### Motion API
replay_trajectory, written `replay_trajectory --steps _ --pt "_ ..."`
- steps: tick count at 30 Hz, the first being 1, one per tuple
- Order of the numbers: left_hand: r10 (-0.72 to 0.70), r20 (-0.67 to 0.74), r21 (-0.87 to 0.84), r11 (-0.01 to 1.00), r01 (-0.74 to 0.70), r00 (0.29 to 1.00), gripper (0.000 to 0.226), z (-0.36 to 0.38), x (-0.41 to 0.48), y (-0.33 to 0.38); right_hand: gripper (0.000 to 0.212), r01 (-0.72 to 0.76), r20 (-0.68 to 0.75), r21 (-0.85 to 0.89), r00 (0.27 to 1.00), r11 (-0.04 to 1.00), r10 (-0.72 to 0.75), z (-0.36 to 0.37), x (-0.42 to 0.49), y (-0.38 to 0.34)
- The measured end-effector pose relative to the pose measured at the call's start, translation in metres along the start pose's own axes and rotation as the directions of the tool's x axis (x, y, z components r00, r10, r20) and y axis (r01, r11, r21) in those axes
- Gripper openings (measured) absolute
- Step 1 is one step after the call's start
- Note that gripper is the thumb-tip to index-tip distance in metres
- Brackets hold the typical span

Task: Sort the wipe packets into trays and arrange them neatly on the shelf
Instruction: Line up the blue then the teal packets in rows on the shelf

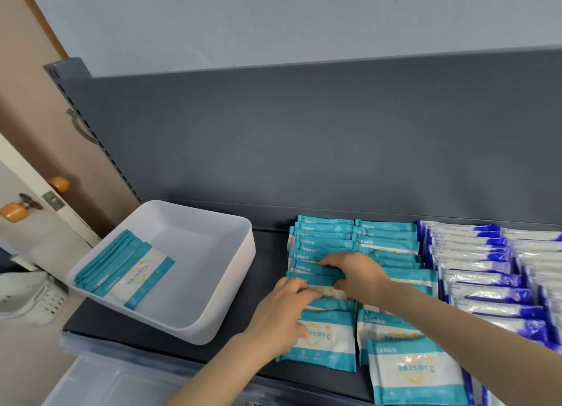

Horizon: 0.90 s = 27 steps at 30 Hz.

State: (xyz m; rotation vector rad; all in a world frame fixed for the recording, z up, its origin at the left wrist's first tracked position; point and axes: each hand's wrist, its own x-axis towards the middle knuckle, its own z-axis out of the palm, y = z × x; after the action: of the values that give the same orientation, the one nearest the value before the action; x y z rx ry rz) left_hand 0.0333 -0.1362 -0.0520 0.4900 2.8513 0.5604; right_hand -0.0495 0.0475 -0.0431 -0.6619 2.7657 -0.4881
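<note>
Teal-and-white wipe packets [386,241] lie in overlapping rows on the dark shelf [267,262]. My left hand [282,311] and my right hand [355,273] both reach into the left row, fingers curled round a small bunch of teal packets [322,276] between them. A white plastic tray [234,284] stands tilted at the left, holding several teal packets [127,268] stacked against its left wall. Blue-and-white wipe packets [480,271] fill rows at the right.
The shelf's grey back panel [304,137] rises behind everything. A loose teal packet [416,372] overhangs the front edge. A clear plastic bin [106,381] sits below the shelf. A door with orange knobs [59,184] is at the far left.
</note>
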Motion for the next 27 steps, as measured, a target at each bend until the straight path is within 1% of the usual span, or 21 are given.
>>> replay_trajectory --steps 4,7,9,12,15,18,21,24,27 --pt "0.01 -0.043 0.004 1.0 -0.01 0.999 0.065 -0.007 -0.003 0.0 0.041 0.023 -0.07 -0.063 0.997 0.998 -0.027 -0.008 -0.002 -0.004" --pt "-0.013 -0.157 -0.032 0.999 0.008 0.987 0.052 -0.031 -0.008 -0.003 0.039 0.069 -0.135 -0.096 0.988 0.993 -0.082 -0.021 0.005 -0.017" --pt "-0.049 -0.255 -0.017 0.999 0.046 0.966 0.045 -0.057 -0.015 -0.012 0.039 0.123 -0.163 -0.089 0.977 0.988 -0.136 -0.03 0.016 -0.034" --pt "-0.153 -0.359 0.025 0.985 0.173 0.921 0.041 -0.097 -0.035 -0.04 0.039 0.232 -0.169 -0.064 0.956 0.971 -0.24 -0.038 0.035 -0.072" --pt "-0.308 -0.396 0.046 0.934 0.354 0.865 0.04 -0.127 -0.062 -0.081 0.04 0.359 -0.162 -0.062 0.917 0.931 -0.364 -0.038 0.056 -0.116" --pt "-0.477 -0.387 0.019 0.852 0.524 0.789 0.04 -0.147 -0.088 -0.125 0.04 0.461 -0.091 -0.101 0.878 0.882 -0.469 -0.029 0.079 -0.157" --pt "-0.593 -0.379 0.047 0.755 0.654 0.711 0.04 -0.162 -0.109 -0.171 0.042 0.536 0.041 -0.156 0.843 0.83 -0.536 -0.015 0.103 -0.198" --pt "-0.682 -0.319 0.053 0.68 0.731 0.658 0.041 -0.172 -0.122 -0.21 0.046 0.593 0.137 -0.199 0.805 0.78 -0.577 0.001 0.126 -0.239" --pt "-0.731 -0.249 0.067 0.642 0.764 0.636 0.044 -0.177 -0.123 -0.237 0.053 0.654 0.204 -0.222 0.757 0.723 -0.621 0.021 0.146 -0.272"
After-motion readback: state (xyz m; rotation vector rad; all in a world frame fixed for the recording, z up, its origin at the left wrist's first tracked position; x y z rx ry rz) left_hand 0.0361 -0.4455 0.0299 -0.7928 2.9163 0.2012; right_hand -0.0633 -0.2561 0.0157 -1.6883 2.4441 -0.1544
